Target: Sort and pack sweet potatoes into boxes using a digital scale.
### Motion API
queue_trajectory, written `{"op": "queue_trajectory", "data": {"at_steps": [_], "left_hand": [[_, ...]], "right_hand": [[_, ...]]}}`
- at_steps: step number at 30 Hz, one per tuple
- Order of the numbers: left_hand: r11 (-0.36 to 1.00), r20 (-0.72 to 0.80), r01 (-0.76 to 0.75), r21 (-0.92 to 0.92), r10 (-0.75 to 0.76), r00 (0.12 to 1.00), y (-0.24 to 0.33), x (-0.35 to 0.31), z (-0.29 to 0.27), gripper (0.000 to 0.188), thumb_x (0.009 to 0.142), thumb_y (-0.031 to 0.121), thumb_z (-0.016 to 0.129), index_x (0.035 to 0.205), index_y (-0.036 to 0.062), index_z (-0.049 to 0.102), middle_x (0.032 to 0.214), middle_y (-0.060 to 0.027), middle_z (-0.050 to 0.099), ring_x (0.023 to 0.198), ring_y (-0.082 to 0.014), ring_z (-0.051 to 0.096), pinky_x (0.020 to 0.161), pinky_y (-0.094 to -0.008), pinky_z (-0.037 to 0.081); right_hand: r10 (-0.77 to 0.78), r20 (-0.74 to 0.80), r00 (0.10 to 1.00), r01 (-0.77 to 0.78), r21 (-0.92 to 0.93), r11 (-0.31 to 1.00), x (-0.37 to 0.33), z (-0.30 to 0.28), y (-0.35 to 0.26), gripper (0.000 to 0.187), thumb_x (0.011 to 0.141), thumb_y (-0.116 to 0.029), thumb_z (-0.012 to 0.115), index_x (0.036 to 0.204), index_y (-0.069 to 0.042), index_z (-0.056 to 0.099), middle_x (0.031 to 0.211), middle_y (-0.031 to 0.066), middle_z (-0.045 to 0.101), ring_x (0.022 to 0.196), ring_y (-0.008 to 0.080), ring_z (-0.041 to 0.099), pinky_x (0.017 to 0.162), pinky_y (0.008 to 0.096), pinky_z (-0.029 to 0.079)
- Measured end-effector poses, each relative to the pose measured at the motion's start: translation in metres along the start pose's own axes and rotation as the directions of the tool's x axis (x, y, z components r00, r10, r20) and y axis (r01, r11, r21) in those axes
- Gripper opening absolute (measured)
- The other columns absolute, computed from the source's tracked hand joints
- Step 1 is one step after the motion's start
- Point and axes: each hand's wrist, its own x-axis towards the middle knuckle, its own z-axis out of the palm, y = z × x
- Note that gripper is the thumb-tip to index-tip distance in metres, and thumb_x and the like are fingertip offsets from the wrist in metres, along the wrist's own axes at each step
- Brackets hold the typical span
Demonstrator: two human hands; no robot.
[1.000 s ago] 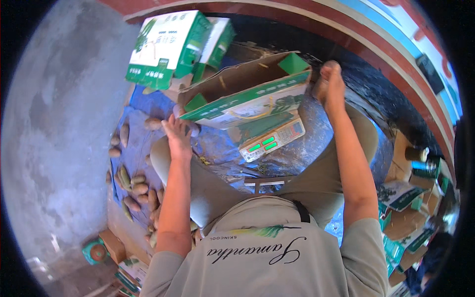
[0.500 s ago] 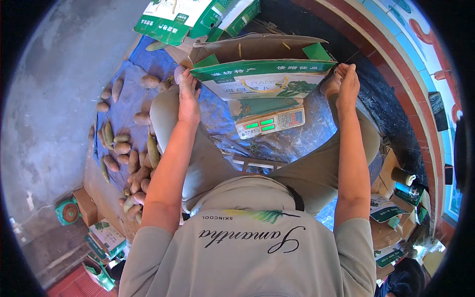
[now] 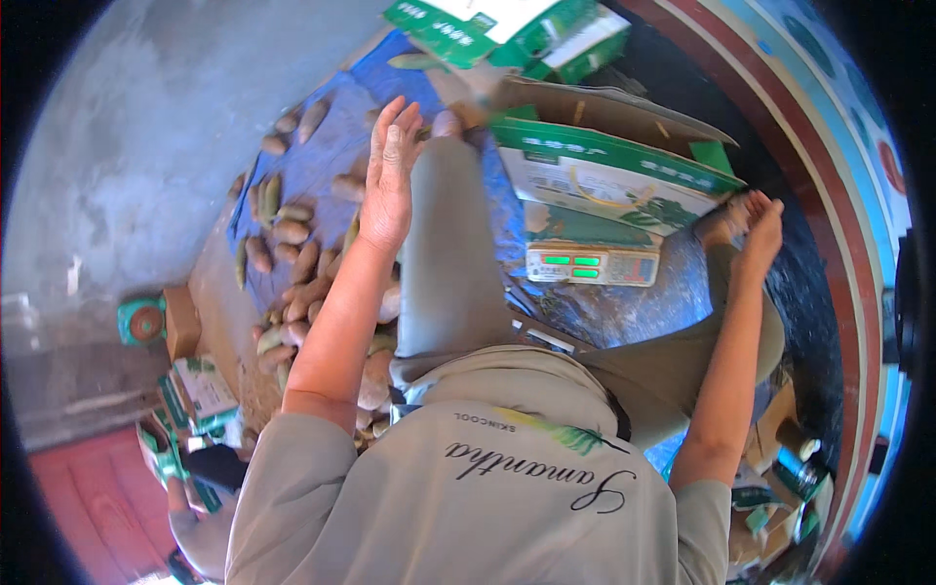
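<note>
A green-and-white cardboard carton (image 3: 624,168) with an open top and a yellow cord handle stands on a digital scale (image 3: 592,265) with lit green displays. My left hand (image 3: 392,180) is raised in the air left of the carton, apart from it. Its fingers are stretched out and hold nothing. Beside the carton's right end is my right hand (image 3: 760,234), fingers loosely bent and slightly apart, with nothing seen in them. Whether it touches the carton I cannot tell. The carton's inside is mostly hidden by its front wall.
Brown oblong roots (image 3: 291,231) and long green ones (image 3: 270,197) lie on a blue sheet (image 3: 336,107) to the left. More green-and-white cartons (image 3: 487,29) stand at the back. Another person's sleeve (image 3: 210,531) shows at lower left, near a teal round object (image 3: 143,320).
My left hand has come away from the carton's left end. The view has turned, so carton and scale now sit farther right in it. My right hand stays near the carton's right end.
</note>
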Motion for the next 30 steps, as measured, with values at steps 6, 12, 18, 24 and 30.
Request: {"op": "queue_trajectory", "data": {"at_steps": [6, 12, 18, 24, 30], "left_hand": [[0.924, -0.348, 0.304, 0.233, -0.212, 0.913, -0.042, -0.047, -0.102, 0.051, 0.095, 0.042, 0.043, 0.127, 0.0028, 0.044, 0.124, -0.014, 0.053, 0.115, -0.0242, 0.048, 0.094, -0.0373, 0.038], [0.536, -0.463, 0.594, 0.6, -0.373, 0.804, -0.147, -0.154, -0.186, 0.038, 0.087, 0.029, 0.055, 0.114, 0.0021, 0.056, 0.107, -0.02, 0.061, 0.103, -0.0295, 0.058, 0.088, -0.0358, 0.044], [0.127, -0.171, 0.402, 0.907, -0.76, 0.626, -0.232, -0.272, -0.238, 0.043, 0.083, 0.036, 0.057, 0.116, 0.0082, 0.055, 0.115, -0.0184, 0.059, 0.108, -0.0335, 0.055, 0.092, -0.0405, 0.043], [-0.081, -0.475, 0.698, 0.711, -0.787, 0.393, -0.208, -0.293, -0.2, 0.058, 0.082, 0.033, 0.059, 0.133, 0.0143, 0.037, 0.125, -0.0173, 0.052, 0.112, -0.0336, 0.053, 0.097, -0.0422, 0.04], [0.039, -0.448, 0.644, 0.764, -0.686, 0.573, -0.219, -0.241, -0.167, 0.058, 0.079, 0.026, 0.063, 0.131, 0.0146, 0.039, 0.128, -0.0144, 0.046, 0.121, -0.0306, 0.044, 0.099, -0.0386, 0.038]], "right_hand": [[-0.11, 0.098, 0.989, 0.111, -0.002, 0.994, -0.001, -0.009, -0.002, 0.056, 0.097, -0.041, 0.03, 0.113, 0.007, 0.054, 0.111, 0.0162, 0.06, 0.103, 0.0243, 0.056, 0.094, 0.0338, 0.04], [-0.071, 0.101, 0.992, 0.082, -0.108, 0.991, -0.008, -0.012, -0.013, 0.058, 0.097, -0.041, 0.027, 0.115, 0.008, 0.052, 0.115, 0.0173, 0.058, 0.109, 0.025, 0.055, 0.097, 0.0346, 0.037], [-0.06, 0.177, 0.982, 0.082, -0.12, 0.989, 0.003, -0.017, -0.008, 0.056, 0.098, -0.042, 0.028, 0.116, 0.006, 0.053, 0.117, 0.0161, 0.058, 0.11, 0.0239, 0.054, 0.096, 0.0349, 0.038], [-0.039, 0.205, 0.978, 0.066, -0.127, 0.99, 0.019, -0.019, -0.026, 0.052, 0.098, -0.04, 0.032, 0.116, 0.003, 0.054, 0.116, 0.0138, 0.058, 0.109, 0.0222, 0.054, 0.095, 0.0338, 0.039], [-0.109, 0.215, 0.97, 0.148, -0.172, 0.974, 0.051, -0.047, -0.049, 0.048, 0.097, -0.037, 0.035, 0.116, 0.004, 0.054, 0.116, 0.014, 0.058, 0.107, 0.0219, 0.056, 0.094, 0.0333, 0.04]]}}
